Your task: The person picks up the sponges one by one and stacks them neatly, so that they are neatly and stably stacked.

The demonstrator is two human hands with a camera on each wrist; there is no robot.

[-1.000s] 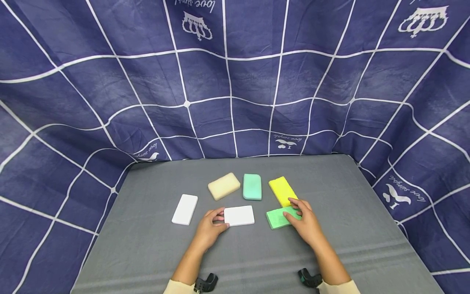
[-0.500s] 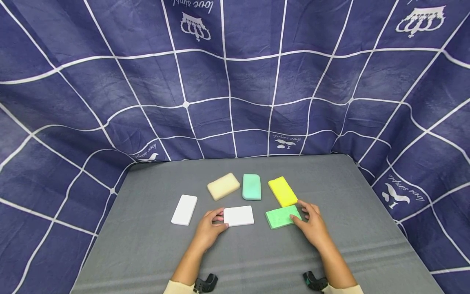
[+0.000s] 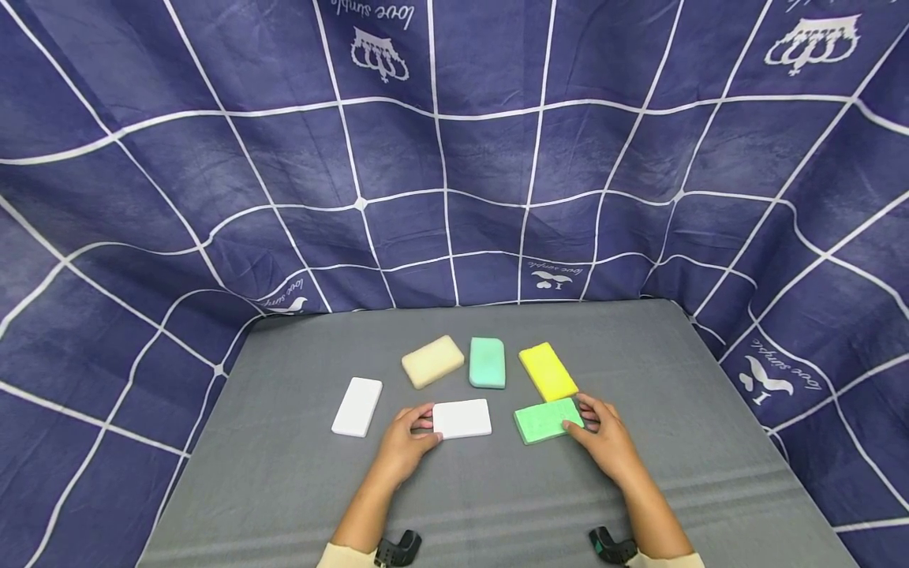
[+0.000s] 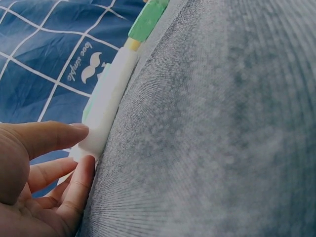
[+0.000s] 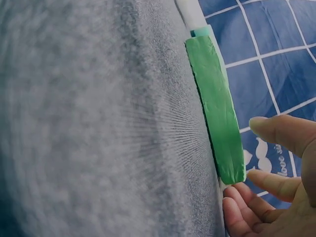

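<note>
In the head view, my left hand [image 3: 405, 443] is at the left end of a white sponge [image 3: 462, 419] lying flat. In the left wrist view, the thumb [image 4: 64, 137] overlaps the upper face of that white sponge, and the bent fingers [image 4: 81, 185] meet its end, pinching it. My right hand [image 3: 604, 438] curves loosely about the right end of a green sponge [image 3: 543, 420]. The right wrist view shows a gap between the thumb [image 5: 276, 129] and the green sponge, with the index fingertip close to its end. A yellow sponge [image 3: 548, 371] lies just behind it.
Farther back on the grey-covered table [image 3: 298, 489] lie a cream sponge [image 3: 432, 362] and a teal sponge [image 3: 487, 363]. Another white sponge [image 3: 357, 406] is off to the left. A blue curtain with white lines [image 3: 490, 158] hangs around the table's back and sides.
My right hand has drawn back to the right, from over the green sponge to its right end, uncovering more of it. The left hand and the sponges have stayed put.
</note>
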